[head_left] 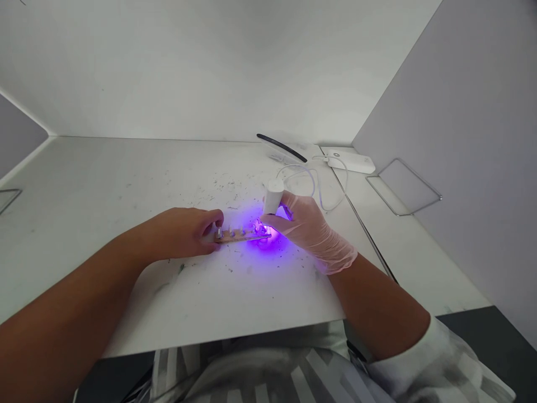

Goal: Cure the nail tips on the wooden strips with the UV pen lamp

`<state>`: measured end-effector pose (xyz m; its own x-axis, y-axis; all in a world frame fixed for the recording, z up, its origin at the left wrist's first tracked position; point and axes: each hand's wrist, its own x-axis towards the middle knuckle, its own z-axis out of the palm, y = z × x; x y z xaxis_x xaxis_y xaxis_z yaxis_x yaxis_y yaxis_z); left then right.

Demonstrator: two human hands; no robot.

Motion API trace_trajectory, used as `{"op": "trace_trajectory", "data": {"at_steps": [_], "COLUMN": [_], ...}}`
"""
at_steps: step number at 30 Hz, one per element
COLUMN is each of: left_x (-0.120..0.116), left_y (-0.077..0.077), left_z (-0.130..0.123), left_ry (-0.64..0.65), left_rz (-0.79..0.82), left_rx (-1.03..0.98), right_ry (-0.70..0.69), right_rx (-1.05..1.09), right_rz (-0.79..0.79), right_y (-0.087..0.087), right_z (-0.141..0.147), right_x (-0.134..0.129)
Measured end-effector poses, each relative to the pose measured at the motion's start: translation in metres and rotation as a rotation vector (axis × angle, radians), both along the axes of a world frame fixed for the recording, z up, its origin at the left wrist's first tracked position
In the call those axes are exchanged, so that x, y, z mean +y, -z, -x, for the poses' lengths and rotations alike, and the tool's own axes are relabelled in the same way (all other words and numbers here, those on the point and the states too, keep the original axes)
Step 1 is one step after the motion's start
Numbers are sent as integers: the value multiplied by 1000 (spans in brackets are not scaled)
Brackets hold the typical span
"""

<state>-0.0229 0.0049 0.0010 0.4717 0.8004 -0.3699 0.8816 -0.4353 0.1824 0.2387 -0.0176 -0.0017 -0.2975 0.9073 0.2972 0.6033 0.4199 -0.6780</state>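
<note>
My bare left hand (195, 230) pinches the left end of a narrow wooden strip (237, 235) that carries several small clear pieces in a row. A pale glove covers my right hand (304, 226), whose fingers close round a small white UV lamp (274, 196) with a cable at its top. Violet light from the lamp falls on the right end of the strip and on the table around it. Glare hides the details of the piece under the lamp.
Behind the lamp a clear container with a black edge (282, 148) leans on the white table (151, 173). A white power bank (350, 162) with a cable lies at the back right. Wire brackets stick out at both sides. Dark specks are scattered over the tabletop.
</note>
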Motion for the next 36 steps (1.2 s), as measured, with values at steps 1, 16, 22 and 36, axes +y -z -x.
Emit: {"op": "trace_trajectory", "data": {"at_steps": [1,16,22,36], "left_x": [0,-4,-9,-96], "left_y": [0,-8,-26,-3], "left_z": [0,0,8,-32], "left_ry": [-6,-62,-150,157], "left_rz": [0,70,44,-673], "left_rx": [7,-23,-1,5], "right_ry": [-5,2,-4,7], "right_rx": [-4,7,21,39], "right_rz": [2,91,118,110], "right_y": [-1,-5,-4,-5], "right_z": [0,0,1,1], "right_x": [0,-1,-1,-1]}}
